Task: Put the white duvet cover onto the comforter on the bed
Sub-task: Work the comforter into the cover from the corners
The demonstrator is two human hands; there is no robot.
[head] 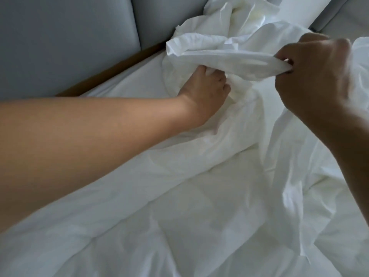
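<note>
A grey padded headboard point(69, 37) backs the bed point(135, 76). The cover point(219, 56) lies bunched at the bed's head edge. The left hand point(203, 92) grips its folds with curled fingers, and the right hand point(311, 76) pinches a raised fold.

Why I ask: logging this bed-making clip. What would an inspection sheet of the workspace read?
Surface: bed, white sheet showing by the headboard.
Job's things: cover bunched and rumpled across the bed; comforter not told apart from it.
Clutter: nothing seen.
Grippers: left hand grips the cover low on the bed; right hand pinches a raised fold of it.
Cables: nothing seen.
Surroundings: grey padded headboard, wooden strip below it.
</note>
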